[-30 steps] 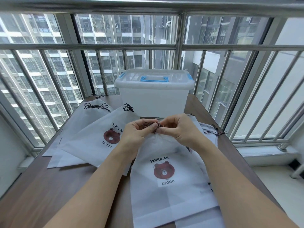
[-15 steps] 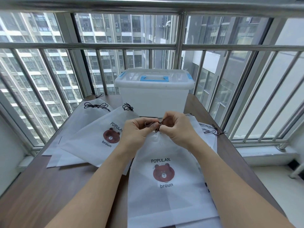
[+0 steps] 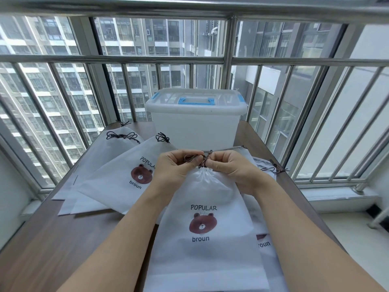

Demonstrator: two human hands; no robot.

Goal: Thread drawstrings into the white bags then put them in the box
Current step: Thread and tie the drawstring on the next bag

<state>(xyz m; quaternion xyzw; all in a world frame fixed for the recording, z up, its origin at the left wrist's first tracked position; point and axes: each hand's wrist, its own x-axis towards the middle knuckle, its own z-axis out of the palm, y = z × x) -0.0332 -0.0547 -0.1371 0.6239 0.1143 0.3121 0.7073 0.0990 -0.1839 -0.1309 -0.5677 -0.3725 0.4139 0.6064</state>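
Two hands meet at the gathered mouth of a white bag [image 3: 207, 245] lying on the brown table [image 3: 42, 239]. Left hand [image 3: 175, 168]: fingers curled, pinching a loop of the dark drawstring [image 3: 194, 158] between thumb and forefinger. Right hand [image 3: 230, 168]: fingers likewise curled, pinching the same cord just beside the left thumb, directly above the puckered neck of the bag. The bag's front, printed with a brown bear and the words POPULAR and broun, faces up; its lower edge runs out of view towards the person.

Second printed bag [image 3: 126, 180]: flat on the table to the left, partly under the left wrist, with a knotted cord [image 3: 162, 138] at its top corner. Further plain white bags [image 3: 109, 148] lie beneath and behind it. More bags [image 3: 265, 165] show to the right, under the one being held.

Translucent box [image 3: 195, 127]: at the table's far edge, lid on, blue handle [image 3: 196, 101] on top, standing before the steel window railing [image 3: 228, 60].
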